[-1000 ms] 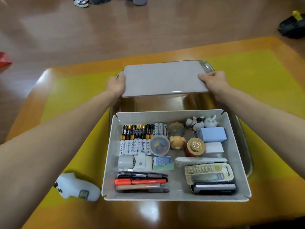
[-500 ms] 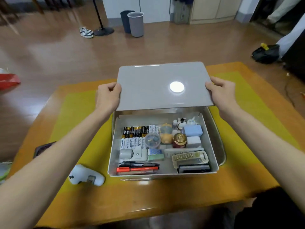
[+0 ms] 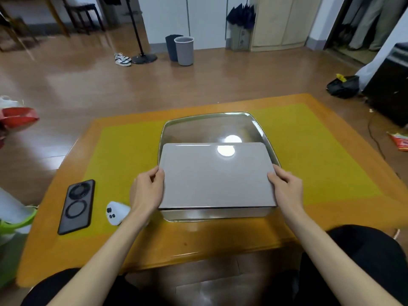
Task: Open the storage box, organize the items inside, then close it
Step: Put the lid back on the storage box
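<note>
A grey lid (image 3: 217,175) is seen lying flat over the storage box (image 3: 215,212) at the centre of the frame, the box's contents hidden beneath it. The lid's left edge is gripped by the left hand (image 3: 146,193), fingers curled over the rim, and its right edge is gripped likewise by the right hand (image 3: 286,189). The box is set at the near end of a shiny metal tray (image 3: 212,127), which rests on a yellow mat (image 3: 320,151) on an orange table (image 3: 198,246). At lower left of the frame, a dark phone (image 3: 77,206) is laid face down, just beside a small white device (image 3: 116,213).
</note>
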